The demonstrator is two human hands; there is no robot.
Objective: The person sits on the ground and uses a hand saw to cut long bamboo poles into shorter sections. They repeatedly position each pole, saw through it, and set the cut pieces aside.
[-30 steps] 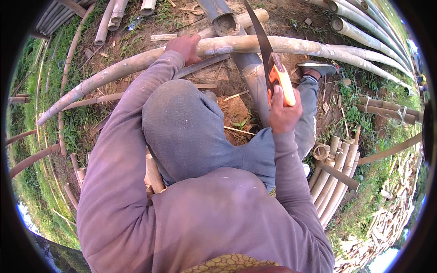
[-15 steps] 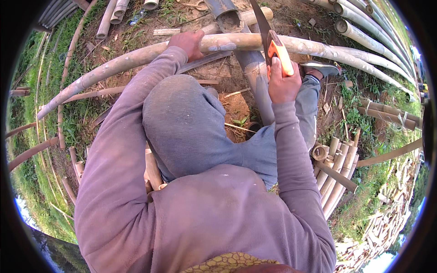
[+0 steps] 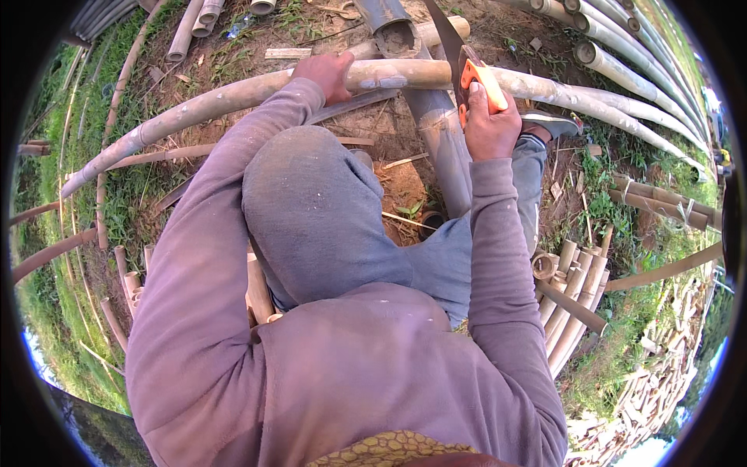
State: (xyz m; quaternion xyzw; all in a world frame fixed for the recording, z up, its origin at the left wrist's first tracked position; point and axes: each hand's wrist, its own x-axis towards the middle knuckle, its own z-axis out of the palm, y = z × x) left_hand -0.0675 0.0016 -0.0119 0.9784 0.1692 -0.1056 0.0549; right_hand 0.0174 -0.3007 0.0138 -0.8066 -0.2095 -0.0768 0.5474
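A long pale bamboo pole (image 3: 210,103) lies across in front of me. My left hand (image 3: 327,75) is wrapped round it from above, left of the middle. In my right hand (image 3: 492,131) is a handsaw with an orange handle (image 3: 485,84), gripped with closed fingers. Its dark blade (image 3: 445,37) points away from me and crosses the pole to the right of my left hand. How deep the blade sits in the bamboo I cannot tell. Beneath the pole, a thick greyish pole (image 3: 443,140) slants toward me, with a shorter bamboo piece (image 3: 443,31) crossing behind it.
Long bamboo poles (image 3: 622,66) lie stacked at the far right. Short cut bamboo lengths (image 3: 580,292) stand bundled right of my hip. A heap of bamboo scraps (image 3: 650,381) spreads at the lower right. My bent knee (image 3: 307,187) is close behind the pole, and my shoe (image 3: 552,123) is at the right.
My right hand and the saw have shifted slightly away from me along the cutting line. My left hand keeps its hold on the bamboo pole; the view has moved slightly.
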